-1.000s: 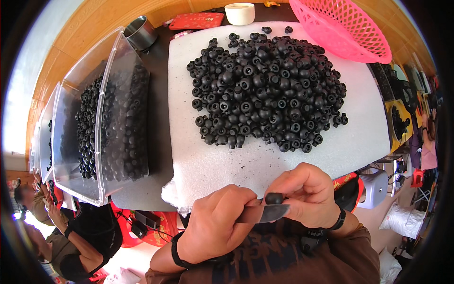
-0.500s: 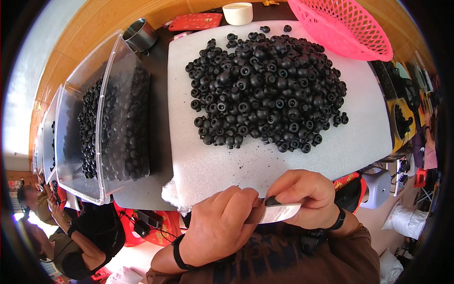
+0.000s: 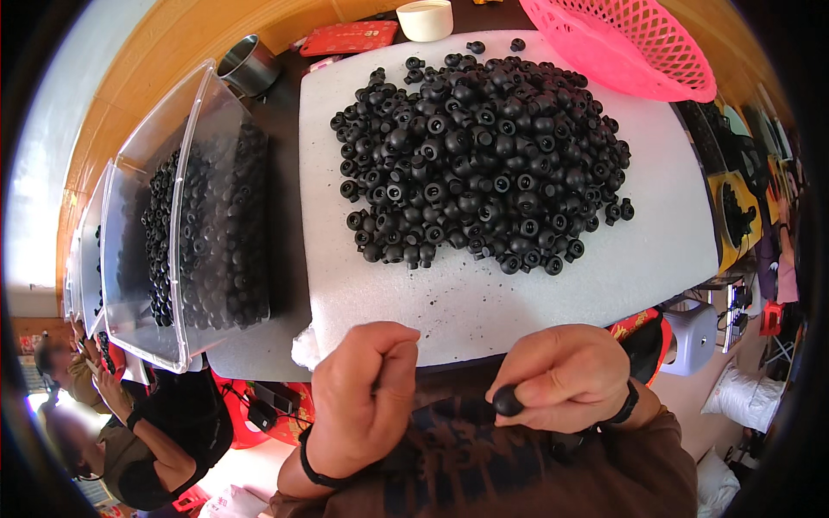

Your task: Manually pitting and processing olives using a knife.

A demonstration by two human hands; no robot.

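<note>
Between the thumb and fingers of my right hand [image 3: 574, 380] is a small round black part [image 3: 507, 401], held low in front of my shirt. My left hand [image 3: 363, 401] is closed, a little apart from it on the left; whatever its fingers hold is hidden. Beyond both hands, a large heap of similar black parts [image 3: 484, 164], ball-shaped with short necks and round holes, lies on a white foam sheet [image 3: 665, 216]. Dark crumbs dot the foam between the heap and my hands.
To the left stands a clear plastic bin [image 3: 183, 259] holding many black parts, with a metal cup [image 3: 248, 65] behind it. A pink mesh basket [image 3: 626, 52] overlaps the far right corner; a white cup [image 3: 426, 20] stands at the back. Another person [image 3: 138, 440] sits at lower left.
My hands have moved apart, the left one leftward. The blade that showed between them is out of sight. The black part now shows at my right fingertips.
</note>
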